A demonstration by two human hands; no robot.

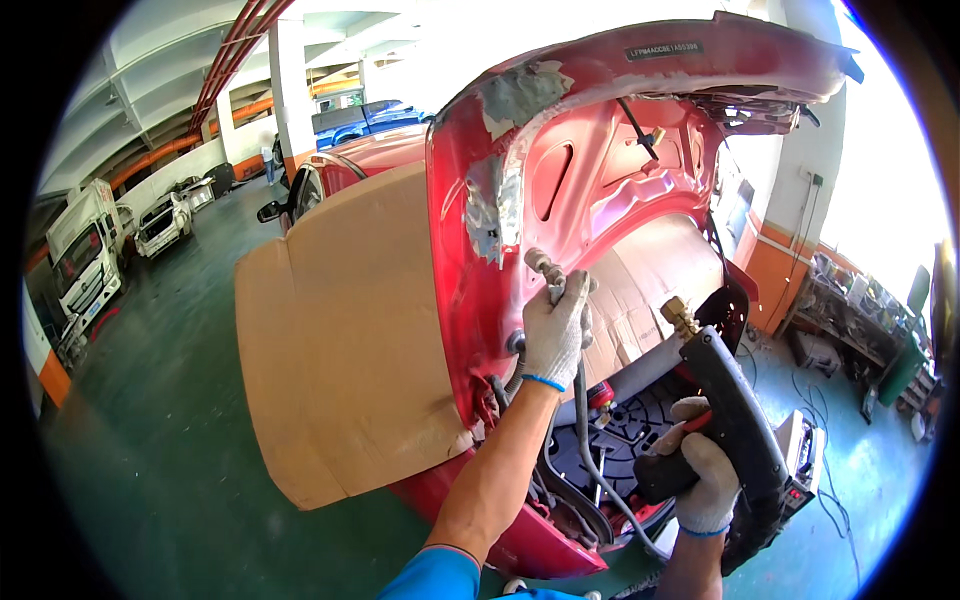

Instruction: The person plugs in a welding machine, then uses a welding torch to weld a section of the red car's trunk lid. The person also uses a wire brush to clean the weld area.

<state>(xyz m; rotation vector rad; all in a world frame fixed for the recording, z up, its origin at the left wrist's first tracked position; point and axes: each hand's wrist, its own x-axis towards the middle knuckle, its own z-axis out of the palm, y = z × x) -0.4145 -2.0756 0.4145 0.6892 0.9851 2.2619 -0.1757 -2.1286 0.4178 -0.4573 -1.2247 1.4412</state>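
Note:
A red car's boot lid (455,300) stands raised in front of me, with patches of bare grey metal (488,215) along its left edge. My left hand (557,325), in a white knit glove, is closed round a metal-ended grey cable (582,420) and holds the metal end (543,264) against or close to the lid's inner side; actual contact is unclear. At lower right my gloved right hand (708,485) grips a black pistol-grip gun (735,400). Its brass tip (680,315) points up, apart from the lid. Small sparks or bright specks show beside the gun.
A large cardboard sheet (340,340) hangs at the lid's left; another cardboard piece (665,285) covers the rear window area. A pale box-shaped machine (803,455) stands behind the gun. Cables (828,500) cross the green floor. A loaded shelf (835,335) stands right; a person (268,157) is far left.

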